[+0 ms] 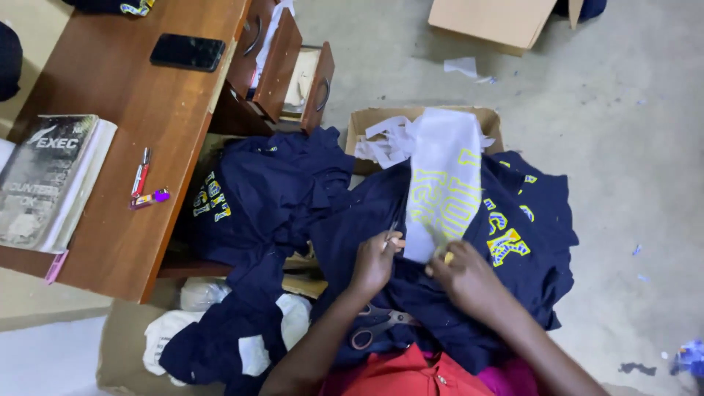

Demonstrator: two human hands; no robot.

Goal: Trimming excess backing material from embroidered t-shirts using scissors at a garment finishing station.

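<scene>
Together, both hands, left hand (374, 260) and right hand (463, 273), pinch the white transfer sheet (442, 183) lying just above them.

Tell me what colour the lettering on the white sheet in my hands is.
Yellow-green lettering on the white sheet, seen in the head view.

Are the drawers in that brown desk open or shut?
Open. Two wooden drawers stick out from the desk side, handles facing outward, and pale paper shows inside the nearer one.
</scene>
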